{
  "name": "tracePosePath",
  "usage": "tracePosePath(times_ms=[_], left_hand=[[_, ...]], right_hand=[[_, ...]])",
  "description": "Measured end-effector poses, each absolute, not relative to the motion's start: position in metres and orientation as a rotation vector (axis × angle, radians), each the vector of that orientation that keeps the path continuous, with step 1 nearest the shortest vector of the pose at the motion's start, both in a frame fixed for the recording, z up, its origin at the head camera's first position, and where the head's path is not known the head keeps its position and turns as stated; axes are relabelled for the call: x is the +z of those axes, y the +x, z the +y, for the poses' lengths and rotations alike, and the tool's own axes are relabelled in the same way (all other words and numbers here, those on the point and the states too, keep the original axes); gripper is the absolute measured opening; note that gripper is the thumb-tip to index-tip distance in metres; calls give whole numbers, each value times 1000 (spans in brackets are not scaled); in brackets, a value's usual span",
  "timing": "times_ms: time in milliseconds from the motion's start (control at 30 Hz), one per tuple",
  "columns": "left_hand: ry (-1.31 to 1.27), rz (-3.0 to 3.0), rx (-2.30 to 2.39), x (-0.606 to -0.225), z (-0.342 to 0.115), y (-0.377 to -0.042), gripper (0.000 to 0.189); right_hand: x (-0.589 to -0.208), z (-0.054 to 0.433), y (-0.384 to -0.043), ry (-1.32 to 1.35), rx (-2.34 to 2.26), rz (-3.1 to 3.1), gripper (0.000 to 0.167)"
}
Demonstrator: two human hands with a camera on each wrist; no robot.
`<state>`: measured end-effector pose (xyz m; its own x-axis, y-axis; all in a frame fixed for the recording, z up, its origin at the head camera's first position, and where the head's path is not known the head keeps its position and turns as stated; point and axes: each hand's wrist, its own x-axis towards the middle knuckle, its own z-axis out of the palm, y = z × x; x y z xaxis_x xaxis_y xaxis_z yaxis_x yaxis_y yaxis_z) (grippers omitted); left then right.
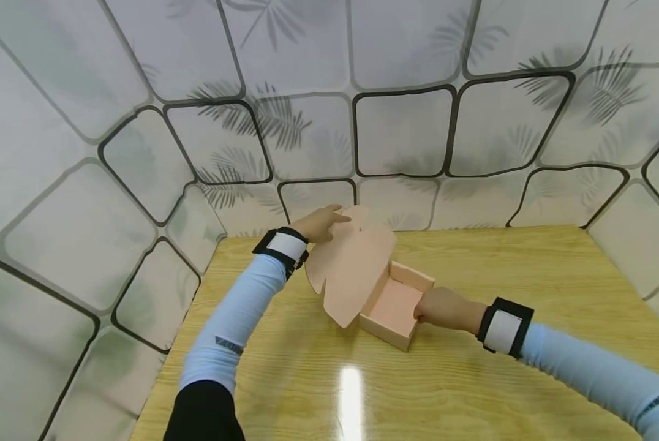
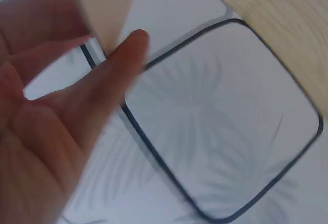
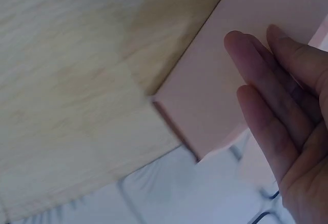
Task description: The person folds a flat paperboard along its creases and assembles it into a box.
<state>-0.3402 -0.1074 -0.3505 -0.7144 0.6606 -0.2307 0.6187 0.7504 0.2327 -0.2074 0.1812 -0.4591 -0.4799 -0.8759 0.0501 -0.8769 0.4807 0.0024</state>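
A small pale pink cardboard box point(image 1: 400, 295) stands on the table with its lid point(image 1: 357, 263) raised and tilted to the left. My left hand point(image 1: 320, 223) pinches the lid's far flap between thumb and fingers. In the left wrist view, that flap point(image 2: 110, 8) comes down between the thumb and the other fingers. Beside the box's right wall is my right hand point(image 1: 445, 308). Seen from the right wrist, its loosely bent fingers lie in front of the outer wall point(image 3: 205, 96), and nothing shows between thumb and fingertips. Whether they touch the wall I cannot tell.
The box rests on a yellowish wood-grain table point(image 1: 500, 263). Behind and to the left of the table hangs a white curtain-like cover point(image 1: 403, 131) with dark outlines and leaf prints. A bright light reflection lies on the tabletop in front of the box.
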Motion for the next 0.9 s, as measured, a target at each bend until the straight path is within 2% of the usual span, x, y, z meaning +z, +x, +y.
tracePosePath(times_ms=[233, 467, 667, 900], left_hand=[[1115, 2654, 177, -329, -80, -332, 75], [1098, 2683, 5, -318, -57, -328, 68], [1065, 2665, -34, -316, -38, -328, 74], [1053, 2672, -82, -321, -17, -324, 72]], right_hand=[[-459, 138, -187, 1517, -99, -2639, 27], [-466, 111, -181, 1365, -106, -2694, 33], [-469, 89, -183, 1282, -77, -2719, 38], [-468, 72, -185, 1217, -37, -2781, 35]])
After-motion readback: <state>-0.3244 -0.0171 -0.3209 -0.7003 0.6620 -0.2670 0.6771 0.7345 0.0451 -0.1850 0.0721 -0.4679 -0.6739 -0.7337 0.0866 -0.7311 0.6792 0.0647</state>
